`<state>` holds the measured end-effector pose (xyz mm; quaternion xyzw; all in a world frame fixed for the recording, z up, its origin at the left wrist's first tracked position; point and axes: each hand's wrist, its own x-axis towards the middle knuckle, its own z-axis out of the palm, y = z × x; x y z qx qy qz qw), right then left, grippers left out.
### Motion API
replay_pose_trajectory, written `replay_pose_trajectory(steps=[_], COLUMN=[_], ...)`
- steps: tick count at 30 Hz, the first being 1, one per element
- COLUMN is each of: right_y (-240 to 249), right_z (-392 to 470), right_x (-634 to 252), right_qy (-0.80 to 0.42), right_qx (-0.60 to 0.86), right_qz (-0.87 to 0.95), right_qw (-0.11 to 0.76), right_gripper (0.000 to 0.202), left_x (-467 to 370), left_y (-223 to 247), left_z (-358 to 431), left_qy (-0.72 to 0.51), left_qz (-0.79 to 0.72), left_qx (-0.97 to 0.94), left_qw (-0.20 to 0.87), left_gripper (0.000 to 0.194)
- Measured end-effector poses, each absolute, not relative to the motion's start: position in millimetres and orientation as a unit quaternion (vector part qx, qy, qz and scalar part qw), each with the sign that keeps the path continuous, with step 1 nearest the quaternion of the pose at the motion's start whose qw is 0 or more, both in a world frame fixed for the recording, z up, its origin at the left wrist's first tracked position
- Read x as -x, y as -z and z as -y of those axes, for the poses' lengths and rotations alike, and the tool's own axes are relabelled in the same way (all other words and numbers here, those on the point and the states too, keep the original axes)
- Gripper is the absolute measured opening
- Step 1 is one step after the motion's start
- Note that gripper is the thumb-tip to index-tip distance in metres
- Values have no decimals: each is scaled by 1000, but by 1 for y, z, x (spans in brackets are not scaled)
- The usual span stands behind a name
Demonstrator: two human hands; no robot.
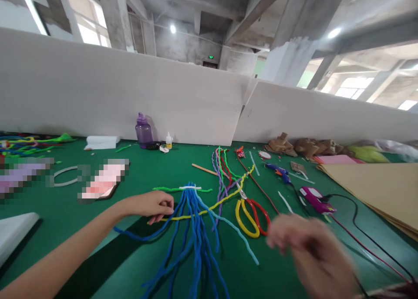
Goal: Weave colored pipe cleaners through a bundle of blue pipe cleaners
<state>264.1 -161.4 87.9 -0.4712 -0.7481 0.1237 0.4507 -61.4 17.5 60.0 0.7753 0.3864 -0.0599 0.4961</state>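
Note:
My left hand (160, 207) is closed in a pinch at the left end of a yellow fuzzy pipe cleaner (225, 199). One blue strand runs right beside its fingertips. The yellow one lies across a bundle of blue pipe cleaners (196, 229), which fan out toward me from a short white strip (190, 187). A light blue pipe cleaner (240, 233) slants off to the right, and a green one (168, 189) lies crosswise at the top. My right hand (310, 251), smeared by motion, hovers right of the scissors (251, 216); its fingers are unclear.
Purple, green and red pipe cleaners (224, 168) lie behind the scissors. A blue glue gun (279, 173) and a magenta power box (316, 199) with cords are on the right. Cardboard (375, 186) lies beyond. A purple bottle (143, 131) and phone (106, 179) are left.

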Motion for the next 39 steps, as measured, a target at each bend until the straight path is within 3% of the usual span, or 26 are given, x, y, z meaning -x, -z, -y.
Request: replay_pose_trajectory(steps=[5, 10, 18, 22, 25, 39], right_y=[-58, -40, -51, -65, -59, -29], right_z=[116, 93, 83, 63, 48, 43], right_x=[-260, -254, -258, -231, -218, -220], right_qy=[-193, -135, -57, -37, -82, -174], right_qx=[448, 425, 444, 398, 398, 429], right_qz=[818, 871, 870, 903, 905, 865], right_qw=[304, 204, 206, 156, 124, 194], right_gripper=[36, 45, 30, 20, 12, 12], left_x=[61, 64, 73, 73, 73, 77], left_y=[-72, -67, -52, -53, -52, -47], left_z=[-21, -20, -16, -12, -12, -19], left_qy=[114, 108, 41, 25, 15, 1], left_qz=[-385, -381, -403, -405, -405, -435], left_qx=[-797, -822, -854, -857, -861, -848], left_qw=[452, 410, 327, 317, 308, 303], left_gripper=[21, 15, 16, 16, 16, 11])
